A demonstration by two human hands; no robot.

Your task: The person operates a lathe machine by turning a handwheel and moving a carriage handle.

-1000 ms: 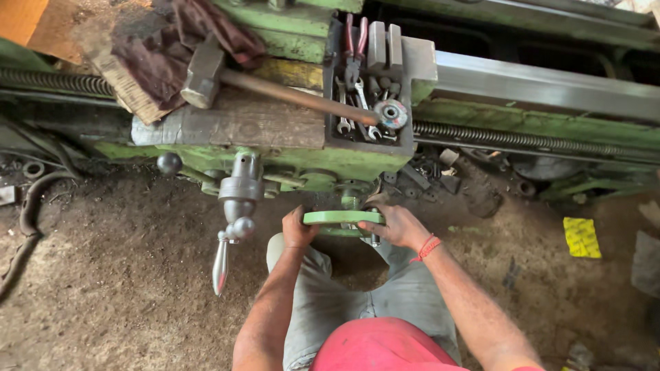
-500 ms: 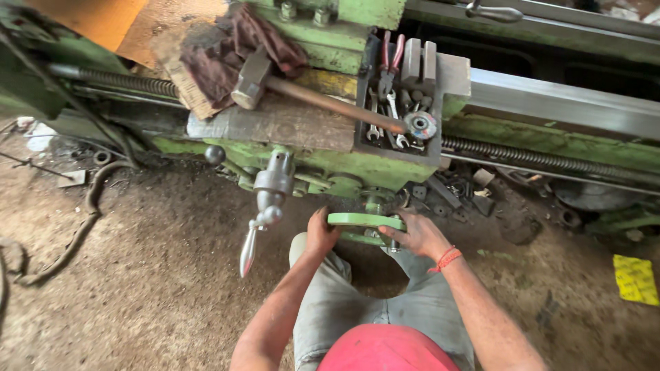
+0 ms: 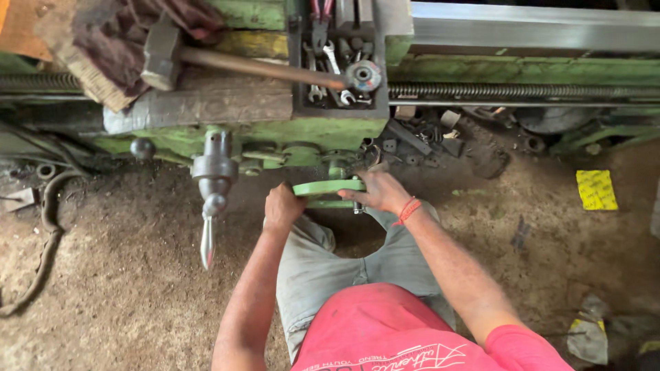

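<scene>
Head view, looking straight down: a long green lathe (image 3: 289, 134) fills the top of the frame, its bed running off both side edges so neither end can be seen. Below it lies a dirt floor (image 3: 124, 302), dusty and littered. The person stands close against the machine; only grey trousers (image 3: 323, 261), a pink shirt (image 3: 385, 330) and two forearms show, the rest cut off at the bottom edge.

On the flat top of the machine rests a sledgehammer (image 3: 161, 51), its wooden handle reaching right to a dark tray (image 3: 337, 106) packed with spanners and small tools too crowded to tell apart. A dark red rag (image 3: 117, 31) lies bunched beside the hammer head, partly covering a brush.

A steel lever (image 3: 210, 206) with a ball and a tapered tip hangs from the apron, left of the hands. Scrap bits lie heaped in shadow under the bed to the right, hard to make out.

A green handwheel (image 3: 328, 187) sits edge-on at the front of the apron, just above the knees. The left hand (image 3: 283, 206) is curled around its left rim. The right hand (image 3: 377, 192), with a red thread at the wrist, grips the right rim, its fingers hiding the hub and handle.

A yellow paper (image 3: 596, 189) lies on the floor at right.
</scene>
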